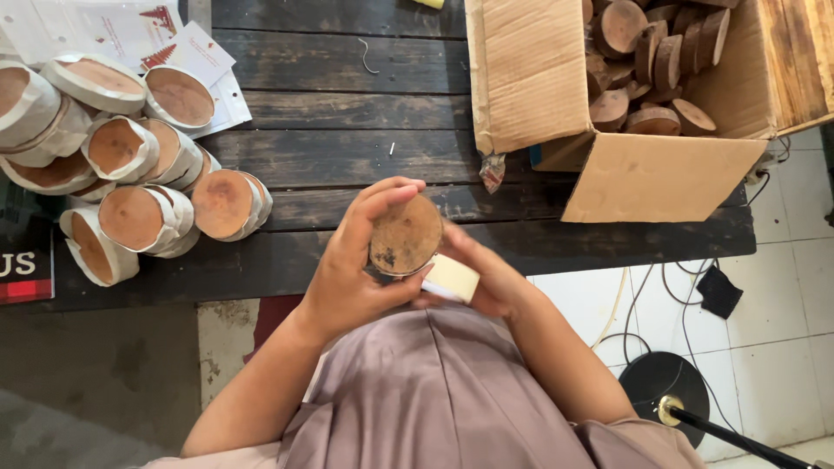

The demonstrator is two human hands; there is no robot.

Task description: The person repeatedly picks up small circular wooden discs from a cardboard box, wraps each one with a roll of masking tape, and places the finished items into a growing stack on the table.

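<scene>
My left hand [352, 260] grips a round wooden disc [405, 234] by its edge, its flat brown face turned up toward me. My right hand [486, 278] sits just under and to the right of the disc and holds a pale cream roll of tape or paper strip [453, 278] against it. Both hands are close to my chest, over the front edge of a dark wooden table [347, 148].
A pile of wooden discs wrapped with white strips [130, 165] lies at the table's left, on white printed sheets [130, 30]. An open cardboard box [643, 165] of bare wooden discs [651, 61] stands at the right. Cables and a black round stand base [665, 386] lie on the white tiled floor.
</scene>
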